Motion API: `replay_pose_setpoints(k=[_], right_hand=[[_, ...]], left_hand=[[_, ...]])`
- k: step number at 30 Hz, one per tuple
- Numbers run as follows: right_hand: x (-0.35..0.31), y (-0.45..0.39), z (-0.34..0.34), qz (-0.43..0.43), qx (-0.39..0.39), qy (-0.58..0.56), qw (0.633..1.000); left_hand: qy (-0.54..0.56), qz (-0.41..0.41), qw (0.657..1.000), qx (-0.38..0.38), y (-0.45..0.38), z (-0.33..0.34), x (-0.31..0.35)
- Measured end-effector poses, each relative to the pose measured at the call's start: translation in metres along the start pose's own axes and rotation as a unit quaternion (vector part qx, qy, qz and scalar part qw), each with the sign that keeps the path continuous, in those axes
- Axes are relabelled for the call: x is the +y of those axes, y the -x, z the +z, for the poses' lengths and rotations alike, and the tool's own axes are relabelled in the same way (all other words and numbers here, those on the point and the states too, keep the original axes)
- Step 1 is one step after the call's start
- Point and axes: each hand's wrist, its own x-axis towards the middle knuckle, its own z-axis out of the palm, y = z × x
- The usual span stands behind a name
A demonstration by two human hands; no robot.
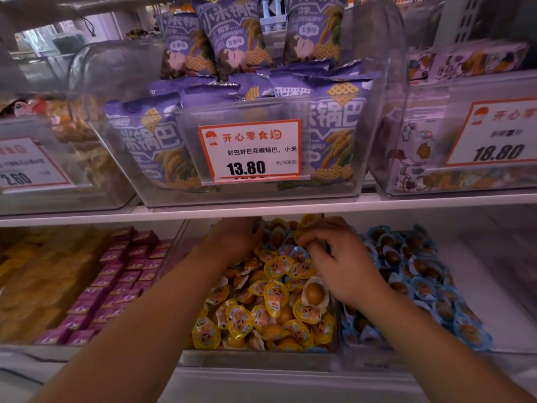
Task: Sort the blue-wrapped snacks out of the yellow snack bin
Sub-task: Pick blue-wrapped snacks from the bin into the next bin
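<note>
A white shelf (290, 207) runs across just above the lower bins, and its front edge hangs over the back of the yellow snack bin (261, 354), hiding the far end of it. On that shelf sits a clear tub (122, 158) packed with purple snack bags (232, 33), a price tag (250, 151) reading 13.80 clipped to its front. To its right another clear tub carries a tag (498, 135) reading 18.80; to its left a third tub is too blurred to read.

Down below, the yellow snack bin is heaped with yellow-wrapped snacks (276, 295). A blue-wrapped snack (299, 254) lies among them near the back, just beside the right hand's fingers. Right of the bin, a neighbouring bin holds a pile of blue-wrapped snacks (421, 286). Left of it stand rows of small purple boxes (122, 280), and further left some yellow packets (43, 280), blurred.

Both forearms reach in from below. The left hand (235, 237) is pushed deep into the back of the yellow bin, its fingers tucked under the shelf edge, so I cannot tell how they lie or whether they have anything. The right hand (337, 257) hovers palm down over the back right of the bin, fingers curled and drawn together at the tips over the wrappers; whether they pinch one is not clear.
</note>
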Motion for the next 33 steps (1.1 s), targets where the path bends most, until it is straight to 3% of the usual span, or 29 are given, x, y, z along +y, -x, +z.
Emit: replay_pose_setpoints(k=[4, 7, 12, 17, 20, 23, 25, 30, 33], right_hand=[[-0.001, 0.0, -0.001, -0.012, 0.003, 0.002, 1.0], [-0.002, -0.001, -0.001, -0.022, 0.005, 0.002, 1.0], [-0.003, 0.0, -0.003, -0.024, 0.011, -0.001, 1.0], [-0.021, 0.016, -0.014, -0.053, 0.16, -0.087, 0.982], [-0.038, 0.037, -0.025, 0.04, 0.178, -0.273, 0.944], [-0.039, 0.053, -0.043, 0.175, 0.093, -0.483, 0.853], [-0.033, 0.059, -0.058, 0.229, 0.058, -0.503, 0.832], [0.005, 0.069, -0.106, 0.283, 0.054, -0.412, 0.865], [0.034, 0.073, -0.129, 0.307, 0.029, -0.239, 0.921]], left_hand=[[0.032, -0.014, 0.996, -0.082, -0.009, 0.008, -0.004], [0.065, -0.01, 0.994, -0.086, -0.011, 0.008, -0.004], [0.093, -0.006, 0.995, 0.037, 0.011, -0.002, 0.008], [0.207, 0.05, 0.967, 0.14, 0.069, -0.031, 0.049], [0.267, 0.105, 0.95, 0.123, 0.097, -0.04, 0.094], [0.268, 0.181, 0.939, 0.116, 0.104, -0.04, 0.138], [0.243, 0.231, 0.935, 0.113, 0.1, -0.037, 0.161], [0.212, 0.268, 0.939, 0.043, 0.088, -0.022, 0.186], [0.135, 0.267, 0.953, 0.041, 0.086, -0.018, 0.182]])
